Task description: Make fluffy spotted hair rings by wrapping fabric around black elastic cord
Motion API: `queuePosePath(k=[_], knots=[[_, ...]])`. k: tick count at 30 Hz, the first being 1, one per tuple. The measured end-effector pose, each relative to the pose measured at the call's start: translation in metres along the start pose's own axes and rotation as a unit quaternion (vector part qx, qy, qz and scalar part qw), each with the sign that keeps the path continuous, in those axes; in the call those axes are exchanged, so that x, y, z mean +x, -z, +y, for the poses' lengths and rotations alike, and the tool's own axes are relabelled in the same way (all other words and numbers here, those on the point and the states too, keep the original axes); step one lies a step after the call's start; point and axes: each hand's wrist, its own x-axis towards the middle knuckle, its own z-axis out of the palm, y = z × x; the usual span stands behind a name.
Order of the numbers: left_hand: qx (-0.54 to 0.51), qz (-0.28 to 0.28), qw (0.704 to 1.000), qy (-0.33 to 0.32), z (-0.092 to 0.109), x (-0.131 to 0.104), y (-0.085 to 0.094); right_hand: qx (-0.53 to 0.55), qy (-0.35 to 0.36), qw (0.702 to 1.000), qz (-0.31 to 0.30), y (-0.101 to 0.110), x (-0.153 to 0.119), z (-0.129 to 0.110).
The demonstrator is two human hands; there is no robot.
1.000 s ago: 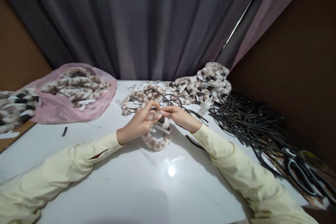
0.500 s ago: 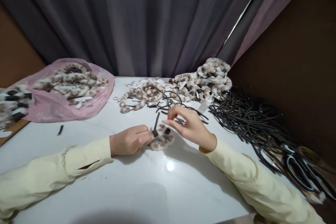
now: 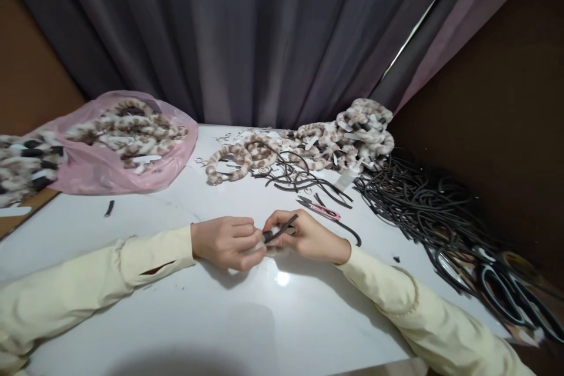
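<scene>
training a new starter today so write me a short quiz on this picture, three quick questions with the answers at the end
1. What lies just beyond the right hand?
a) a ruler
b) pink-handled snips
c) a mug

2. True or false: the pink plastic bag sits on the person's right.

3. Fill in: the thin strip slanting up by the right hand's fingers, close to the left hand, is ____ in colour.

Key: 1. b; 2. false, it is on the person's left; 3. black.
</scene>
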Motion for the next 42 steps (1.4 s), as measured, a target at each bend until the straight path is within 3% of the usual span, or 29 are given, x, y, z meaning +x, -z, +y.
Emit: queuePosePath(k=[3,8,10,15,20,25,32,38,42], knots=[[0.055,0.012,0.997,-0.047,-0.007,-0.002,0.001,-0.016,0.017,0.999,0.046,-0.004,0.000,0.003],[0.167,0.120,0.958,-0.201,-0.016,-0.004,-0.006,-0.049,0.044,0.990,0.122,-0.009,0.000,0.006],[0.199,0.158,0.943,-0.213,-0.013,-0.005,-0.011,-0.069,0.066,0.982,0.162,-0.012,0.000,0.008],[0.111,0.200,0.972,-0.047,0.003,-0.005,-0.019,-0.150,0.128,0.952,0.233,-0.019,-0.002,0.015],[-0.009,0.188,0.977,0.100,0.013,-0.003,-0.016,-0.176,0.148,0.941,0.250,-0.025,-0.003,0.019],[-0.022,0.171,0.980,0.096,0.015,-0.003,-0.013,-0.224,0.182,0.924,0.249,-0.026,-0.003,0.021],[0.066,0.169,0.983,0.019,0.002,-0.007,-0.019,-0.247,0.191,0.917,0.250,-0.026,0.000,0.022],[-0.071,0.173,0.961,0.202,0.009,-0.001,-0.014,-0.247,0.235,0.907,0.247,-0.024,0.001,0.023],[-0.174,0.142,0.943,0.246,0.011,0.001,-0.006,-0.266,0.251,0.903,0.227,-0.023,0.001,0.024]])
